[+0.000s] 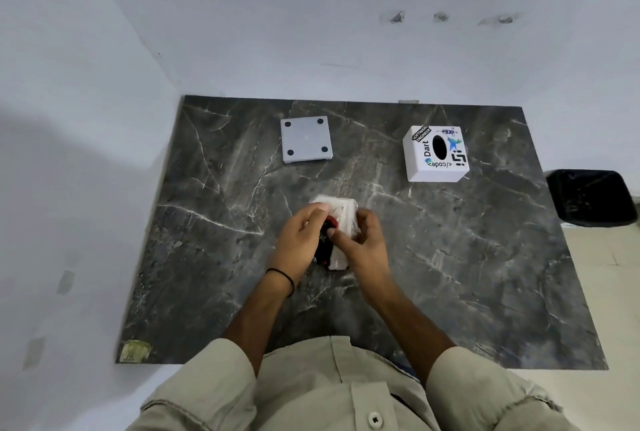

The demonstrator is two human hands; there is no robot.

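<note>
Over the middle of the dark marble table (207, 274), both my hands hold a white plastic-wrapped packet (343, 212). A small red and black object (327, 240) sits against it between my palms. My left hand (299, 240) curls round the packet's left side, fingertips on its top edge. My right hand (365, 240) grips the right side, thumb pressing on the red and black object. Most of the packet's lower part is hidden by my hands.
A flat grey square lid (306, 139) with black feet at its corners lies at the back centre. A white box (436, 153) with stickers and an oval hole stands back right. A black bin (592, 198) sits off the table's right edge. Walls close the left and back.
</note>
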